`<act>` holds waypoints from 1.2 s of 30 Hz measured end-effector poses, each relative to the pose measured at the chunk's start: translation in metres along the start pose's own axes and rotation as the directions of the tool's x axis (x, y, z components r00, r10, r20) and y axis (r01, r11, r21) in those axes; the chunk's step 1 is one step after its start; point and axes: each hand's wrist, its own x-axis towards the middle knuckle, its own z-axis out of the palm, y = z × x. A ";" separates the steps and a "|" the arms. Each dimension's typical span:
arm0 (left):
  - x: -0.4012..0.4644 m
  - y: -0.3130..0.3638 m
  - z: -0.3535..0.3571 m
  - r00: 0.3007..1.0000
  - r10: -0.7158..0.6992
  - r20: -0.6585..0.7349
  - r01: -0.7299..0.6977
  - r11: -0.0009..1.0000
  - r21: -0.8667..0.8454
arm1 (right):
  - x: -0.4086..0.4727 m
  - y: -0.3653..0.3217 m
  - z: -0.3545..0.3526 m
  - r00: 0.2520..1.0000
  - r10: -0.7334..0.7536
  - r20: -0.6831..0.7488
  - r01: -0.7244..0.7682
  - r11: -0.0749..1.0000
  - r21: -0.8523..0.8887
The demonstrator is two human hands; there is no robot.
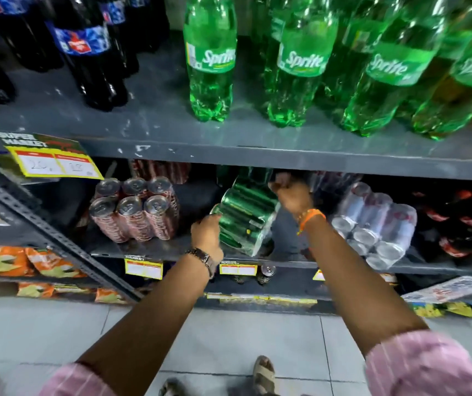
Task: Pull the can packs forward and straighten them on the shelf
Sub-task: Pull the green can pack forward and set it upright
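From the head view, two bare arms reach into a low shelf under the big green bottles. The green pack of cans sits in the middle of that shelf. It is tipped over to one side, not flat, with one low corner near the front edge.

The left hand is curled on the pack's low left corner. The fingers wrap the edge, likely to steady it and drag it forward. The right hand is closed on the pack's top right corner, up near the shelf above. It looks like it holds the wrap there, so the pack can be turned straight.

The red pack stands just left, apart from the green one, and looks neat. The silver pack lies to the right, near the front edge. The green pack is not yet straight.
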 end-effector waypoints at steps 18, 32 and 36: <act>0.020 0.012 0.021 0.993 -0.004 -0.120 0.008 0.999 0.031 | 0.056 0.013 0.022 0.911 0.065 0.406 0.011 0.983 -0.184; 0.019 -0.013 0.002 0.891 0.439 0.117 -0.449 0.812 0.371 | -0.034 0.079 0.007 0.977 -0.181 0.111 0.152 0.962 0.229; 0.019 -0.031 -0.010 0.886 0.439 0.147 -0.460 0.794 0.397 | -0.054 0.092 0.011 0.971 -0.201 0.129 0.168 0.958 0.231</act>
